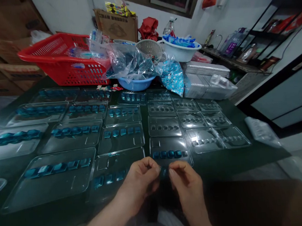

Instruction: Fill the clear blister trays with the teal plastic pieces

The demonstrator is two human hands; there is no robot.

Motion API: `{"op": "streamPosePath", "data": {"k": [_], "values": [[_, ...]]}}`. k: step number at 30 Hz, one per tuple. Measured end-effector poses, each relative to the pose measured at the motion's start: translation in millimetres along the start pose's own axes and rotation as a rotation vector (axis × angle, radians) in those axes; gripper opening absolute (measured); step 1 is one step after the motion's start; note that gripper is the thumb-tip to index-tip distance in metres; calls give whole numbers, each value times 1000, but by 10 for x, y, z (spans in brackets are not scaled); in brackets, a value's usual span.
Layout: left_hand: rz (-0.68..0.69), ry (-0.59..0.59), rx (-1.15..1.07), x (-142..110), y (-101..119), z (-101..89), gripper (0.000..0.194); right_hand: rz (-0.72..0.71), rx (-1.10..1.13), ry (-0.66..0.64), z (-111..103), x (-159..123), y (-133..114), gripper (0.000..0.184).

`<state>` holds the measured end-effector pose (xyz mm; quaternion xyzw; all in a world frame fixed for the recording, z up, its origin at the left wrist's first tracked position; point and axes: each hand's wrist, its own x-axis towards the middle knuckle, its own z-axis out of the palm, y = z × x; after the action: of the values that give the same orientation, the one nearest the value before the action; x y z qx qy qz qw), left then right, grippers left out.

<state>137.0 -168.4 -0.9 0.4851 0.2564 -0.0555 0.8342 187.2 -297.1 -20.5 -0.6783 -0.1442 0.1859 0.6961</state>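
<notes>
My left hand [144,177] is pinched, thumb against forefinger, just in front of a clear plastic tray [170,142]. Facing it, my right hand [188,179] makes a similar pinch. Between the fingertips is a small shiny teal piece [164,171], dark and partly hidden, which both hands seem to grip at its sides. The tray just beyond has a row of moulded pockets; several hold teal pieces [170,154], and the one at the right end looks clear. Left of my hands, another clear tray [115,160] holds teal pieces, partly covered by my left forearm.
Rows of similar trays cover the dark green table [262,157]; those at left hold teal pieces, several at right show clear pockets. Behind stand a red basket [57,69], a blue basin [137,84] with plastic bags, a white basin [179,52] and stacked clear trays [205,71].
</notes>
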Motion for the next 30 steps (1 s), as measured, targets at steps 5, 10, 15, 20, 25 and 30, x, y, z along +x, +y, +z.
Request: {"op": "streamPosePath", "data": {"k": [5,10,15,20,25,30], "values": [[31,1,76,35,-51,-11,19,-210,-302,-138,-55,-25,-58,19],[-22,-100,-59,58,-96,-19,11,-173,-399,-161,-135,-35,20,12],[39,-134,-65,55,-59,-12,15,-163,-492,26,-444,69,32,11],[18,-128,-107,27,-1,-17,10,-289,-765,138,-781,412,117,13],[-48,-130,-129,20,23,-39,11,-338,-909,83,-844,593,241,15],[-23,-134,-148,42,4,-50,11,-391,-1011,2,-801,611,160,19]]}}
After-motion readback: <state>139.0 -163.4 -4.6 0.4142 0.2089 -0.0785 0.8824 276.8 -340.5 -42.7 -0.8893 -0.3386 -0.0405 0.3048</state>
